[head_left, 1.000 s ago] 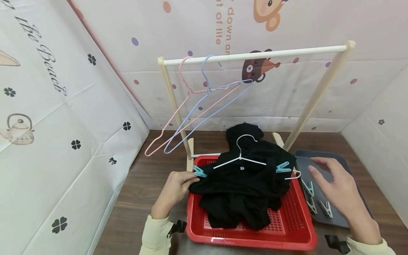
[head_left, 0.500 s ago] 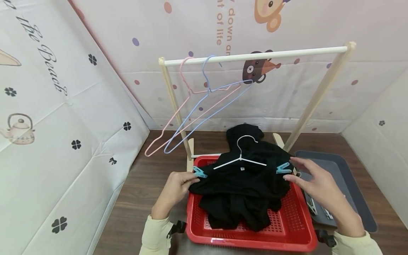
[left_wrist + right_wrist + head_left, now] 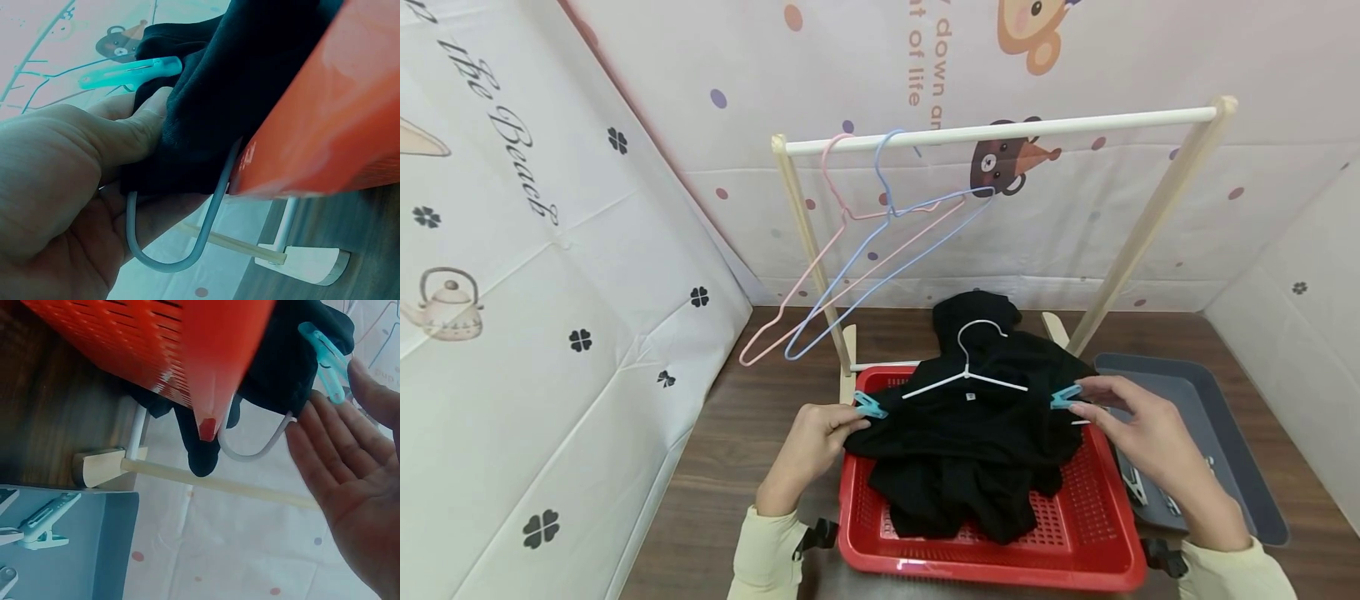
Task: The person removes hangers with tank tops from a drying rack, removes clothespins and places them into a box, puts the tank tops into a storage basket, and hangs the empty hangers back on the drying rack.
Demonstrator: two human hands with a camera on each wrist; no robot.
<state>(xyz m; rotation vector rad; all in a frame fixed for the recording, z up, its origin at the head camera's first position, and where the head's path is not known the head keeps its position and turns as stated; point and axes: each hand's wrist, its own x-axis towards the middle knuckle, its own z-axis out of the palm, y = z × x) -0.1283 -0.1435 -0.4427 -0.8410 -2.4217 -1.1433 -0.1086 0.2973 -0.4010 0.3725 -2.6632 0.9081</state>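
Note:
A black garment (image 3: 947,437) lies spread over a red basket (image 3: 1000,573), a white hanger (image 3: 996,381) running through its neck opening. My left hand (image 3: 816,437) pinches the garment's left end between thumb and fingers, right beside a blue clothespin (image 3: 871,405) clipped there. Below that cloth, the hanger's rounded end (image 3: 165,267) pokes out in the left wrist view. On the right, my right hand (image 3: 1161,429) pinches the handles of a second blue clothespin (image 3: 1064,397) with thumb and index finger. Its other fingers (image 3: 340,450) are extended beside the cloth and the hanger's right end (image 3: 250,456).
Behind the basket stands a rack with a white rail (image 3: 1037,129). A pink hanger (image 3: 808,271) and a blue hanger (image 3: 850,271) hang at its left. A grey tray (image 3: 1247,467) with several clothespins (image 3: 47,522) lies to the right, partly behind my right forearm.
My right hand has moved left from over the tray to the right clothespin and closed on its handles, tilting it slightly. My left hand has stayed in place.

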